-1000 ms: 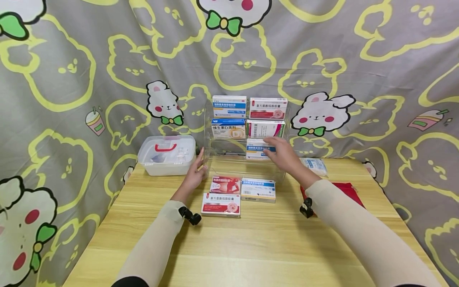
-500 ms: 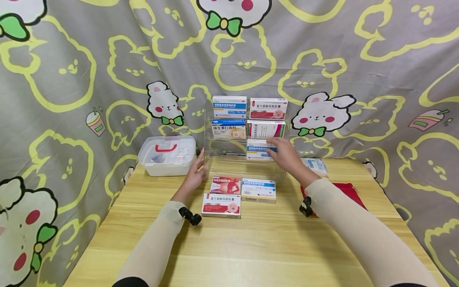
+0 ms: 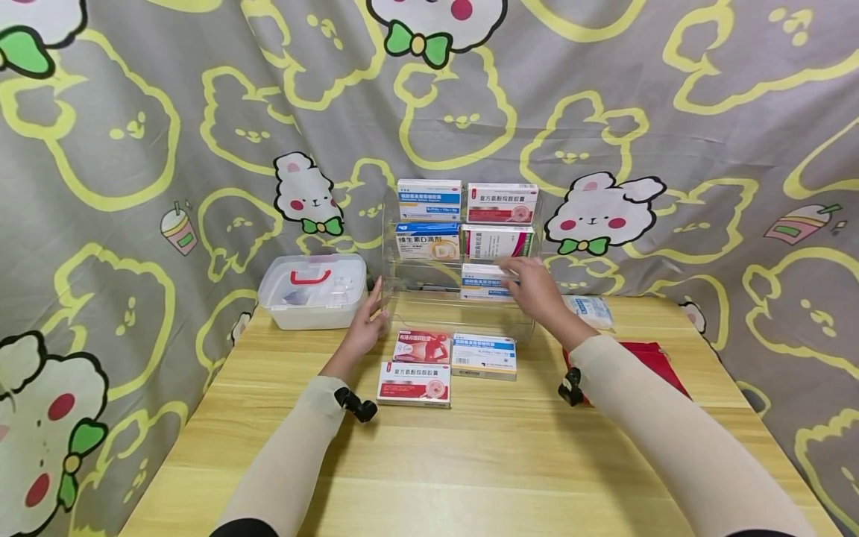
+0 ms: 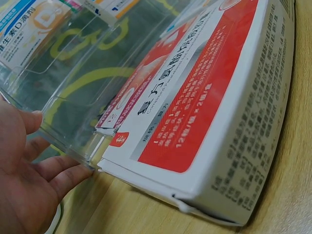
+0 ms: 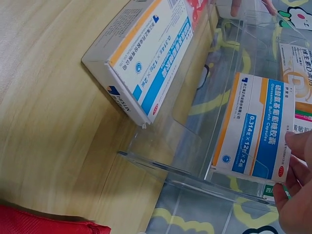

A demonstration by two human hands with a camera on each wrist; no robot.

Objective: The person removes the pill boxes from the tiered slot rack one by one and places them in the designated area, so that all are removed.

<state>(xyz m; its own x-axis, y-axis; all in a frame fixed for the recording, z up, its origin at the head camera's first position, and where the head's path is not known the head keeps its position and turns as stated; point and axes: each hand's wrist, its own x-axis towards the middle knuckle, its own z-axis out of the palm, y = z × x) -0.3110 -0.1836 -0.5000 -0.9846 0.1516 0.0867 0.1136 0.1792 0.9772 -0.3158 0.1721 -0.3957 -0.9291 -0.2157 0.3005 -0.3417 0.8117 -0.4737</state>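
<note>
Even, bright, diffuse light fills the head view, seemingly from above; the forearms throw only soft, faint shadows onto the table (image 3: 470, 462). The cloth backdrop (image 3: 134, 149) bows at the frame edges, a sign of wide-angle distortion. The clear acrylic rack (image 3: 403, 298) carries pale reflections. In the left wrist view, the near corner of the red-and-white box (image 4: 204, 126) blurs, as does the left hand (image 4: 24, 185). The right wrist view is sharp on the blue-striped box (image 5: 253, 131), while the fingers (image 5: 297, 195) at the edge are soft.
</note>
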